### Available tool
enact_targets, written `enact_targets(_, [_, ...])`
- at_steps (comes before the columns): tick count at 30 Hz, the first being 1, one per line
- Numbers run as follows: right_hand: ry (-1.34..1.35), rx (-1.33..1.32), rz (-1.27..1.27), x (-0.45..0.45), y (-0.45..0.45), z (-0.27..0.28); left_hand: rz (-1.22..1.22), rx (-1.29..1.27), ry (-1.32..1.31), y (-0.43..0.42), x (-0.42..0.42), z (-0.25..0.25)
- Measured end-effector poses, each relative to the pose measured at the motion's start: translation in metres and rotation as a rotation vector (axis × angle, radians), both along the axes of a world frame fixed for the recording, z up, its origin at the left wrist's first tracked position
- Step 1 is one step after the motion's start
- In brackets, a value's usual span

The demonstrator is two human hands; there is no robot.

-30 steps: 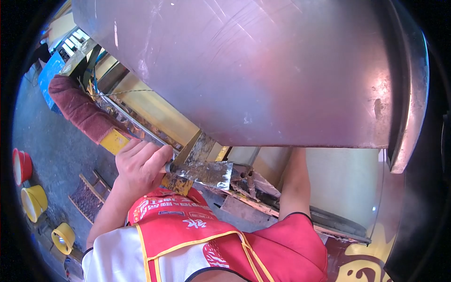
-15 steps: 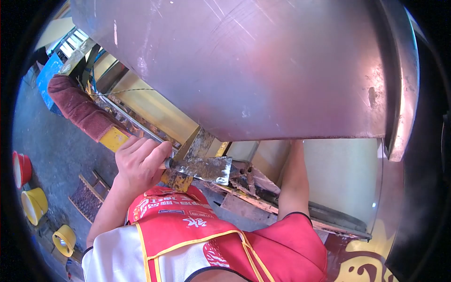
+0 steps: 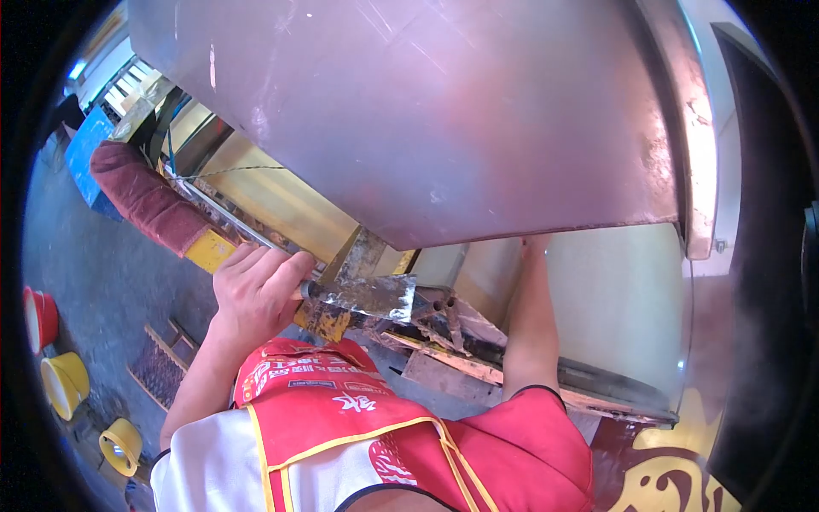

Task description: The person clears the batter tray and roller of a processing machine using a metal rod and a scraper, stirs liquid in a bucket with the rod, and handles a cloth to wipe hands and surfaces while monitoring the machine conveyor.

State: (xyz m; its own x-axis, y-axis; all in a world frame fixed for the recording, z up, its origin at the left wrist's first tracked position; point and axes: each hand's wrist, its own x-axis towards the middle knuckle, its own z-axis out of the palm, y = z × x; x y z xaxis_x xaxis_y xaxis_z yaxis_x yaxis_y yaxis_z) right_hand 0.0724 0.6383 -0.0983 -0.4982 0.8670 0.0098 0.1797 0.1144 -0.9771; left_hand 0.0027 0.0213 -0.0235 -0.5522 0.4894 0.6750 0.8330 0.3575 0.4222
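My left hand point(image 3: 260, 290) is closed round the handle of a scraper point(image 3: 371, 296), whose wide, stained blade points right. The hand lies by a yellow bar point(image 3: 210, 251), close above my red apron. My right forearm point(image 3: 532, 320) reaches up behind the lower edge of a large, curved metal panel point(image 3: 444, 119). The fingers of my right hand are hidden there, so what they touch cannot be made out. The panel's bright rim point(image 3: 699, 154) curves down at the right.
A maroon padded sleeve point(image 3: 145, 192) wraps a bar at the left. A pale curved surface point(image 3: 614, 307) lies below the panel. On the floor at the left are a red bucket point(image 3: 40, 319), yellow buckets point(image 3: 64, 386) and a dark mesh rack point(image 3: 162, 367).
The metal panel's lower edge has risen and its right rim has shifted left, showing more of the pale surface. My left hand keeps its grip on the scraper and has barely moved.
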Motion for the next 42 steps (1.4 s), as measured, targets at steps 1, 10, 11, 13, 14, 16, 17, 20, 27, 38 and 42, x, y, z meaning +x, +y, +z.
enact_targets(1, [0.005, 0.002, -0.005, 0.000, -0.002, 0.004, -0.003, 0.003, -0.005, 0.000, 0.000, 0.000])
enact_targets(10, [-0.083, -0.006, -0.078, 0.005, -0.029, 0.021, -0.012, -0.012, -0.004, -0.001, 0.002, 0.001])
enact_targets(11, [-0.102, -0.001, -0.068, 0.008, -0.035, 0.025, 0.000, -0.014, -0.007, -0.001, 0.002, 0.001])
enact_targets(13, [-0.183, 0.029, -0.078, 0.014, -0.054, 0.041, 0.009, -0.018, -0.002, 0.001, 0.004, 0.005])
enact_targets(14, [-0.170, 0.030, -0.099, 0.018, -0.059, 0.044, 0.039, -0.026, -0.014, 0.002, 0.005, 0.006])
enact_targets(16, [-0.072, -0.030, -0.072, 0.026, -0.066, 0.047, 0.011, -0.016, -0.014, 0.001, 0.005, 0.003])
enact_targets(17, [-0.064, -0.030, -0.087, 0.030, -0.069, 0.049, 0.001, -0.010, -0.027, 0.001, 0.005, 0.002])
enact_targets(20, [-0.044, -0.053, -0.070, 0.045, -0.081, 0.055, -0.016, -0.023, -0.042, -0.001, 0.005, 0.003])
enact_targets(27, [-0.048, -0.105, -0.030, 0.097, -0.140, 0.077, -0.057, -0.011, -0.025, -0.003, 0.004, 0.004])
enact_targets(38, [0.144, -0.243, -0.079, 0.232, -0.296, 0.100, -0.106, -0.070, -0.022, -0.007, 0.003, 0.003])
enact_targets(42, [0.195, -0.221, -0.061, 0.282, -0.358, 0.091, -0.159, -0.100, -0.047, -0.011, 0.001, 0.007])
